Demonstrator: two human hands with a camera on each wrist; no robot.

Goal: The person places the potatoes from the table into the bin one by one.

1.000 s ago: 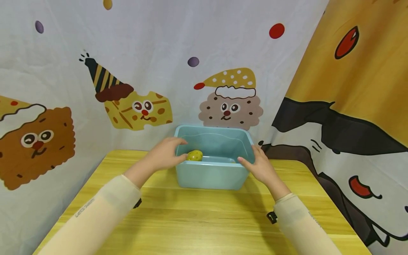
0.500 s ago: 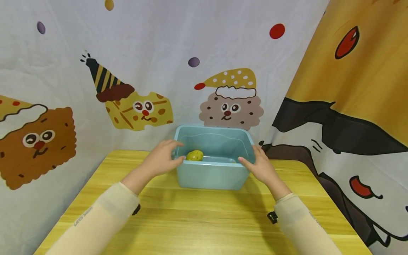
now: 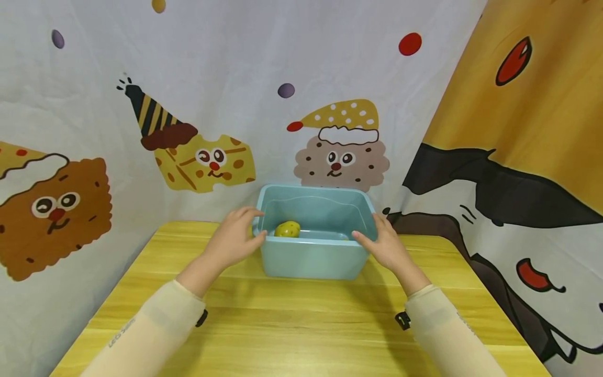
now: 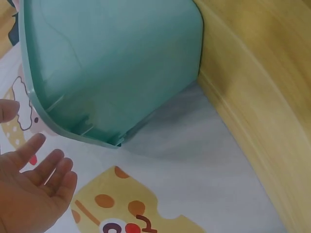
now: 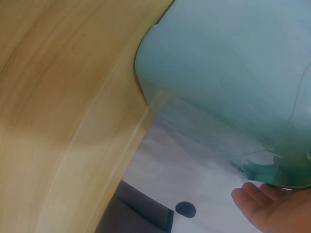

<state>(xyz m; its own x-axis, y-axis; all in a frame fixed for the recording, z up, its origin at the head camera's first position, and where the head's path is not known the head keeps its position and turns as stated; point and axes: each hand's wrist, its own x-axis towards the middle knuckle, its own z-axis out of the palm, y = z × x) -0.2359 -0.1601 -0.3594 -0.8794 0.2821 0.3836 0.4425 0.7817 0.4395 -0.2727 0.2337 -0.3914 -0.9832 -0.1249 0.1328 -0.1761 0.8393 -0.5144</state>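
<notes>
A light blue plastic storage bin (image 3: 313, 259) stands upright near the table's far edge. Inside it, on the left, lies a yellow-green oval thing (image 3: 287, 229) with dark specks, which looks like a fruit. My left hand (image 3: 233, 235) hovers by the bin's left rim with spread, relaxed fingers. In the left wrist view a gap shows between those fingers (image 4: 58, 170) and the bin's rim. My right hand (image 3: 386, 243) holds the bin's right front corner, thumb over the rim and fingers outside. From the right wrist, the fingers (image 5: 255, 201) appear below the rim; the thumb is hidden there.
The wooden table (image 3: 301, 324) stretches from the bin toward me. Close behind it hangs a white cloth (image 3: 226, 63) printed with cartoon biscuits and cheese. On the right hangs another cartoon-printed part of the cloth (image 3: 542, 173).
My left hand has drawn back slightly to the left, its thumb and fingers coming off the bin's left rim. The right hand, the bin and the yellow-green thing have stayed put.
</notes>
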